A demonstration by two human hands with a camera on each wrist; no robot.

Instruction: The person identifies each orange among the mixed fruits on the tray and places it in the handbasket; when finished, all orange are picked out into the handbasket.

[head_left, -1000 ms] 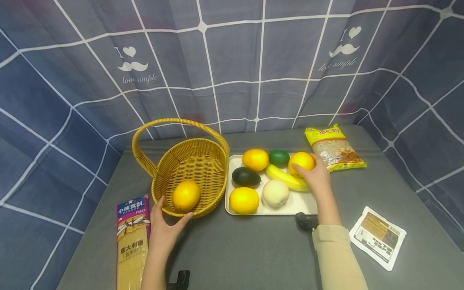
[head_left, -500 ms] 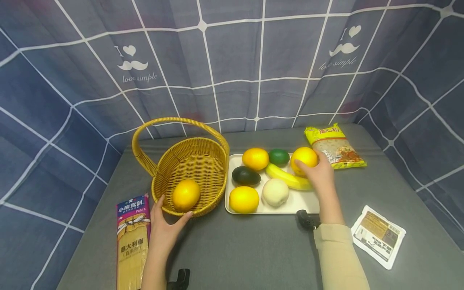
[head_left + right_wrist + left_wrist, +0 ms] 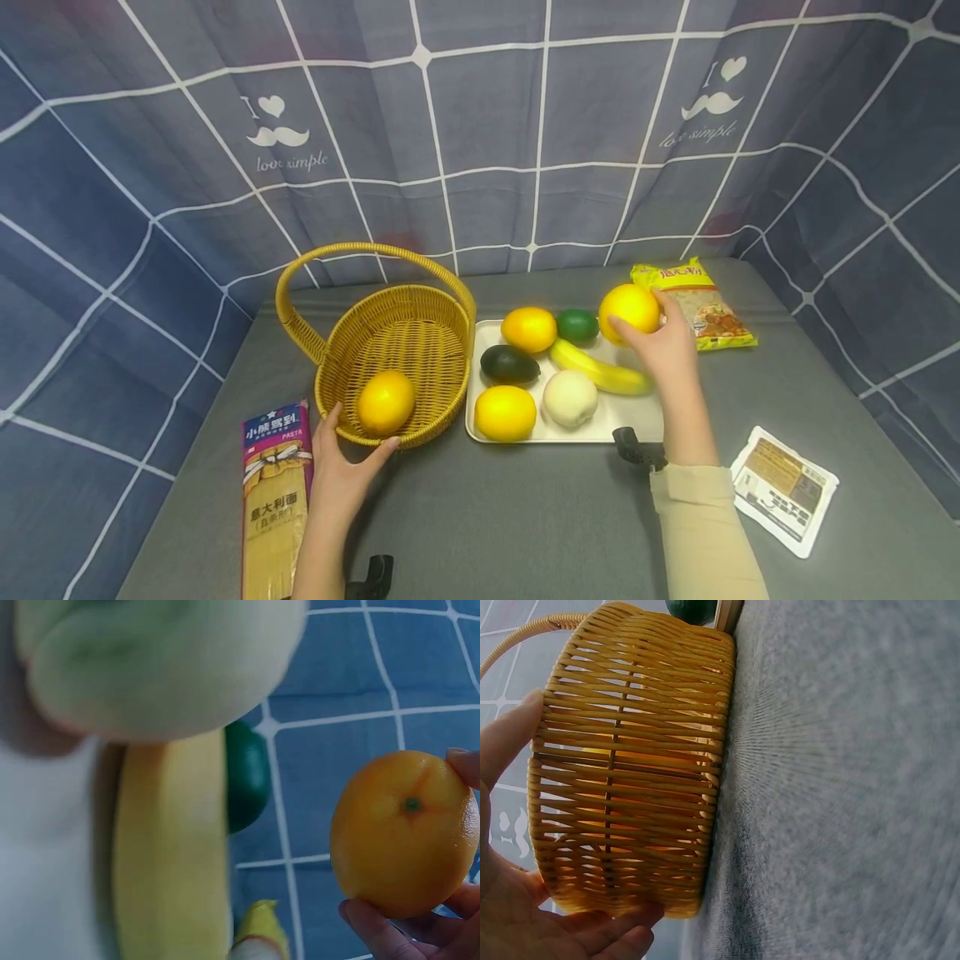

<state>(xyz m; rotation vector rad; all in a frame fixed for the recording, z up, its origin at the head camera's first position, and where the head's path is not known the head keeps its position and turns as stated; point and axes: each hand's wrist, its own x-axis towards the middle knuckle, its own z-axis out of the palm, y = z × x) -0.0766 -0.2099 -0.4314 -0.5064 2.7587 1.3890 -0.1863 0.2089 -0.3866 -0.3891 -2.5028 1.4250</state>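
Right hand (image 3: 666, 346) is clamped on the orange (image 3: 628, 312), thumb on one side, fingers on the other. I have it up off the tray (image 3: 615, 421), over that tray's far right corner, toward the far edge of the desk (image 3: 480, 521). Orange reads near round, no clear long axis. Stem end faces back at my right wrist cam.

Left hand (image 3: 343, 475) is on the near side of the basket (image 3: 423, 354), thumb and fingers spread wide along the rim; wrist cam shows fingers curled against the wicker, so I call it gripping. Basket sits left of mid-desk, handle upright, one orange-yellow fruit (image 3: 386, 403) inside by the near rim.

On the tray: banana (image 3: 603, 375), long axis from far left to near right; dark oval fruit (image 3: 510, 365), lying left-right, narrow tip right; pale round fruit (image 3: 570, 398) just nearside of the banana; green fruit (image 3: 577, 326) at the far side.

Pasta pack (image 3: 273, 500) lies toward the desk's left edge, long axis near-far. Yellow bag (image 3: 708, 312) is in the far right corner area, white pack (image 3: 783, 492) toward the right edge.
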